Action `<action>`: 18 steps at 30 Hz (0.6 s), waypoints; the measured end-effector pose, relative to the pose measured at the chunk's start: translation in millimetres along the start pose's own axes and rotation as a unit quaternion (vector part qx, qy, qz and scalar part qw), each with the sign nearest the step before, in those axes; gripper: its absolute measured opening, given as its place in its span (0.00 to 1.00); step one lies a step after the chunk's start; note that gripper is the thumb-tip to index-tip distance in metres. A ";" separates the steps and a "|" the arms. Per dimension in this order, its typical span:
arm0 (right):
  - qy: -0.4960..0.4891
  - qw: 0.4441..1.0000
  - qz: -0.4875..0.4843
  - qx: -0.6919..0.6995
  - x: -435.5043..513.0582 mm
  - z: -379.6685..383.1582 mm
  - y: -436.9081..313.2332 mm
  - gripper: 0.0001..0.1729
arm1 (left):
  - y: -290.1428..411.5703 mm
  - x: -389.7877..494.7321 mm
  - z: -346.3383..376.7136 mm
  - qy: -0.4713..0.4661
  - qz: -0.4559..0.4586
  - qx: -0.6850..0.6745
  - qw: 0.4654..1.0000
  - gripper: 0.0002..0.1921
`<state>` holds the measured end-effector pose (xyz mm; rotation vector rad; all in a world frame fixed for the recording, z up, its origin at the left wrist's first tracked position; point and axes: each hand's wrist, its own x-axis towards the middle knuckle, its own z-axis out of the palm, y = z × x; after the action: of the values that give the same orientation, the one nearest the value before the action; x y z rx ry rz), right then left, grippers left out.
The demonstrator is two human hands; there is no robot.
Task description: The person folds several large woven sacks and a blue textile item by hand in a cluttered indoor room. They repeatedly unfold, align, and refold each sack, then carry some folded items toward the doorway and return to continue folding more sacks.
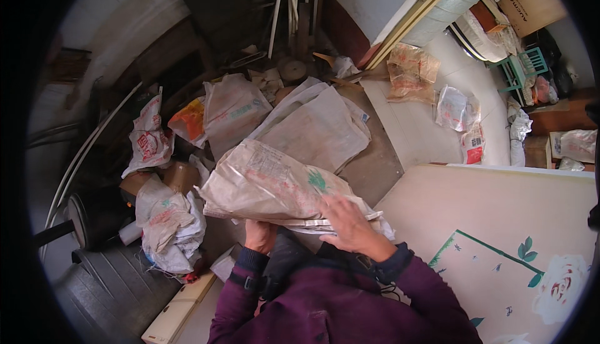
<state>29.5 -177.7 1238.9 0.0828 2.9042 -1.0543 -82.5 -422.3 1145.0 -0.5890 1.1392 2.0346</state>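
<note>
A folded stack of woven plastic sacks (281, 189), bearing faded red and green print, is held in front of my body. My left hand (260, 236) supports it from below at the near edge, its fingers mostly hidden under the material. Across the top surface near the right end lies my right hand (349, 224), slightly blurred, with fingers spread and the thumb by the near edge. Just beyond, flattened whitish sacks (314, 128) lie on a brown board (375, 156). Another pale sack (234, 107) lies to their left.
Crumpled sacks (171, 222) are heaped at the left beside a black bin-like container (96, 217). A flower-painted panel (492, 208) stands close on the right. Through the doorway, more sacks (412, 72) lie on the tiled floor (389, 114). Pale poles (283, 11) lean at the back.
</note>
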 end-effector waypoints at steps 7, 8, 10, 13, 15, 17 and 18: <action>-0.170 0.955 0.063 0.234 -0.1 65.6 14.6 0.39 | 22.6 -23.6 -46.5 -0.030 0.012 -0.055 0.998 0.34; -0.196 0.945 0.072 0.253 1.5 67.8 13.4 0.39 | 25.3 -25.3 -51.5 -0.053 0.025 -0.059 0.997 0.30; -0.237 0.914 0.130 0.301 7.1 72.8 11.2 0.36 | 31.0 -24.5 -58.2 -0.065 0.024 -0.053 0.996 0.26; -0.202 0.893 0.242 0.322 14.3 83.6 11.6 0.29 | 36.3 -19.2 -60.0 -0.060 0.016 -0.046 0.997 0.21; -0.130 0.863 0.237 0.426 15.5 94.0 13.0 0.22 | 33.1 -18.1 -57.8 -0.044 0.026 -0.071 0.996 0.21; -0.123 0.771 0.337 0.526 12.7 102.8 15.8 0.21 | 28.7 -19.5 -58.6 -0.060 0.031 -0.101 0.993 0.22; -0.106 0.690 0.377 0.609 10.6 107.2 16.5 0.18 | 26.7 -20.2 -60.8 -0.036 0.035 -0.100 0.994 0.21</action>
<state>23.2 -233.5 1145.5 0.9687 1.1757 -2.2040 -87.6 -491.4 1142.2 -0.5757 0.9324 2.2281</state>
